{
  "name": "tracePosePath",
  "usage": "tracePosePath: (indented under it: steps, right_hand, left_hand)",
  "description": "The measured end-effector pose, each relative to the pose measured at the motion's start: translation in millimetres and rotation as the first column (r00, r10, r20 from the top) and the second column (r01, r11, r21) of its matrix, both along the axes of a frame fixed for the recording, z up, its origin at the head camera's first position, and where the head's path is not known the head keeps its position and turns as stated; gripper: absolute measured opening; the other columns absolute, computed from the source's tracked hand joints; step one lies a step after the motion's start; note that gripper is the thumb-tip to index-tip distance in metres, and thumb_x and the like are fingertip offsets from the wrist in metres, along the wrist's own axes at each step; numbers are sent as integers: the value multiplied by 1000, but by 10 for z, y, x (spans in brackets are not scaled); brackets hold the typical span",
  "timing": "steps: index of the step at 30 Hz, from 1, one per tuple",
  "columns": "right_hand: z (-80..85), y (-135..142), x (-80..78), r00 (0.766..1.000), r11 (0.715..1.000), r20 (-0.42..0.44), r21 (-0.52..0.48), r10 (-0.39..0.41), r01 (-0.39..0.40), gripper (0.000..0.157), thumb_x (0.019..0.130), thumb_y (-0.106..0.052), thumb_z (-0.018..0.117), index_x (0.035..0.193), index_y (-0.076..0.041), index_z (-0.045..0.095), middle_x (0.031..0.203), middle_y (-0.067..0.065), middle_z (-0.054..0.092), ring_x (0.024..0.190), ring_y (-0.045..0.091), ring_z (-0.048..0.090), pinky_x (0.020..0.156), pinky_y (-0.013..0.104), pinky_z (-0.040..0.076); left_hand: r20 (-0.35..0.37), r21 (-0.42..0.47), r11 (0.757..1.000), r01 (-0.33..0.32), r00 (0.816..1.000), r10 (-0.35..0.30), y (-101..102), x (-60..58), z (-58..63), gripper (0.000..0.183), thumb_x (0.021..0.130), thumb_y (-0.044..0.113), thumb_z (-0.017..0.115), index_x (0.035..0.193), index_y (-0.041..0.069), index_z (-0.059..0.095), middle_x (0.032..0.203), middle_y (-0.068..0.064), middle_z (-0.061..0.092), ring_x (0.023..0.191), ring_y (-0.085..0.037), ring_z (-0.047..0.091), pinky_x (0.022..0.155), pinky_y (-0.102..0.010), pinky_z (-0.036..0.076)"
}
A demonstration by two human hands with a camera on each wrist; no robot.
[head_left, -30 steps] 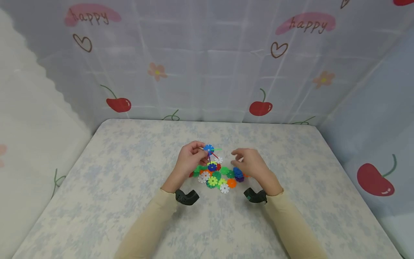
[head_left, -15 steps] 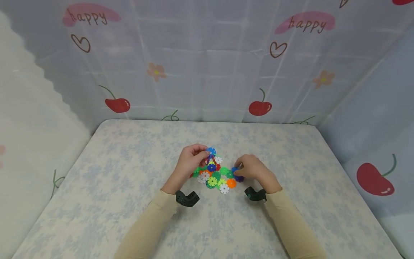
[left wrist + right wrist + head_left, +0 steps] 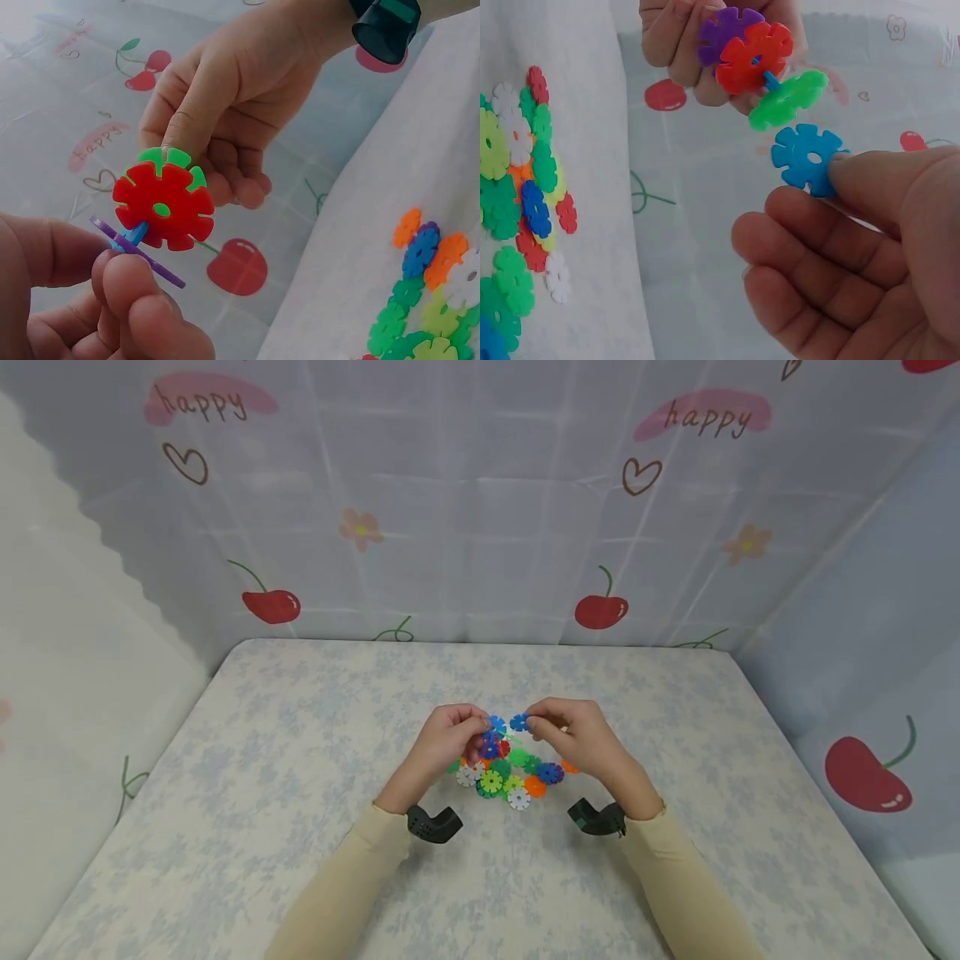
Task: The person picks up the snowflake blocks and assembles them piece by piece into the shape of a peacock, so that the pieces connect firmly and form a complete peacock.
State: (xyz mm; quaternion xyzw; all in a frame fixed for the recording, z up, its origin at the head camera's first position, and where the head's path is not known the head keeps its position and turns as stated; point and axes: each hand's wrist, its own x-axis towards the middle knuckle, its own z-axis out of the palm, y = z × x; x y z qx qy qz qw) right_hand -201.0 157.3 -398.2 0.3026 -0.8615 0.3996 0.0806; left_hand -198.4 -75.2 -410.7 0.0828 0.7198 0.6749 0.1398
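My left hand (image 3: 447, 739) pinches a small joined cluster of notched plastic discs, held up over the table. In the right wrist view the cluster shows a purple disc (image 3: 721, 34), a red disc (image 3: 739, 71) and a tilted green disc (image 3: 799, 99). Their blue hub disc (image 3: 133, 234) is mostly hidden behind the others in the left wrist view. Thumb and fingers of my right hand (image 3: 577, 732) pinch a single blue disc (image 3: 791, 154) by its edge. That disc faces the cluster, close beside the green one, with a small gap visible.
A loose pile of notched discs lies on the patterned tablecloth (image 3: 337, 718) below both hands. Among them are a white disc (image 3: 519, 798), an orange disc (image 3: 535, 787) and a dark blue disc (image 3: 551, 773). A printed curtain (image 3: 480, 527) hangs behind the table.
My right hand went down to the blue discs at the pile's right side, picked one up and brought it up beside the cluster. My left hand moved slightly right and turned the cluster.
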Motion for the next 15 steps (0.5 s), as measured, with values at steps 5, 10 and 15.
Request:
tracePosePath:
  steps: [5, 10, 15]
  right_hand:
    - [8, -21, 12, 990, 998, -131, 7, 60, -59, 10, 94, -1, 70, 100, -3, 77, 90, 8, 78, 75, 17, 72, 69, 28, 60]
    - [-10, -47, 10, 961, 997, -266, 5, 77, -78, 12, 89, 3, 73, 99, -2, 78, 92, 9, 79, 74, 17, 72, 67, 30, 61]
    - [-30, -78, 12, 939, 996, -337, -15, 75, -85, 13, 86, 5, 75, 97, -1, 78, 90, 11, 78, 73, 18, 72, 67, 32, 62]
  left_hand:
    - [17, 15, 1000, 19, 1000, -20, -5, 6, 14, 21, 103, 12, 53, 96, -4, 66, 59, 2, 51, 47, -11, 48, 51, -24, 50]
    - [18, -4, 1000, 30, 999, -30, -21, 6, 33, 21, 103, 12, 54, 97, -3, 67, 58, 3, 51, 45, -9, 48, 49, -23, 48]
    - [42, 16, 999, 44, 998, -44, -43, -9, 40, 21, 102, 12, 54, 97, -5, 66, 57, 4, 51, 43, -8, 47, 48, -21, 48]
